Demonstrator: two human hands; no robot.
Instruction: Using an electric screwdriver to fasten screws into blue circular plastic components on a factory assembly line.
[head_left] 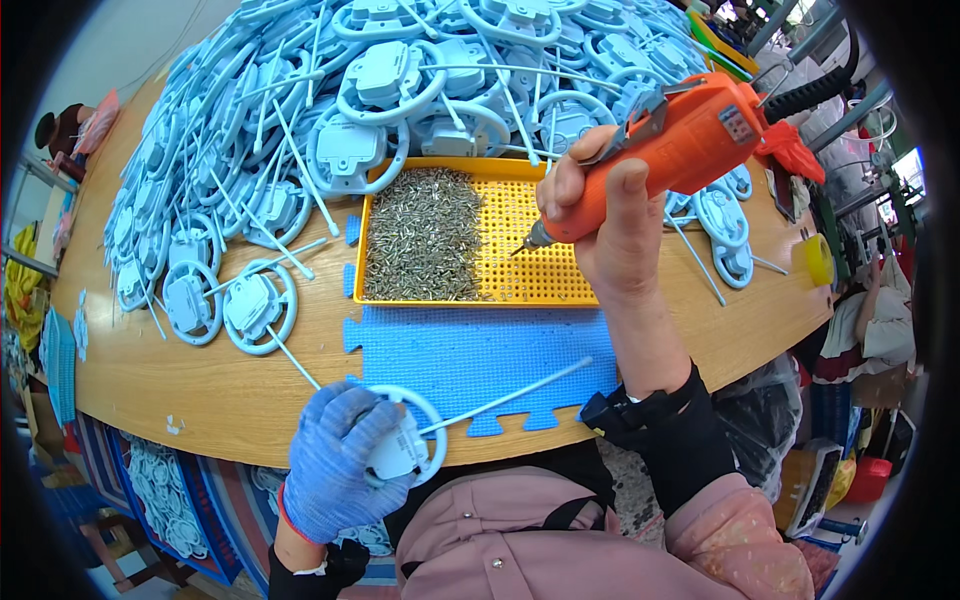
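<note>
My left hand [340, 450], in a blue knitted glove, grips a light-blue plastic ring-shaped part [400, 446] with a flat housing in its middle and a thin rod sticking out to the right. It is held at the table's near edge, over the blue foam mat's corner. My bare right hand [625, 240] is closed round an orange electric screwdriver [665, 155]. Its bit points down and left, above the perforated right side of a yellow tray [540, 284]. Small metal screws [424, 235] fill the tray's left side.
A big heap of light-blue ring parts [390, 75] covers the table's far side, with several more at left and right. A blue foam mat [480, 350] lies before the tray. Yellow tape [819, 261] stands at right. The screwdriver's black cable [815, 92] runs up right.
</note>
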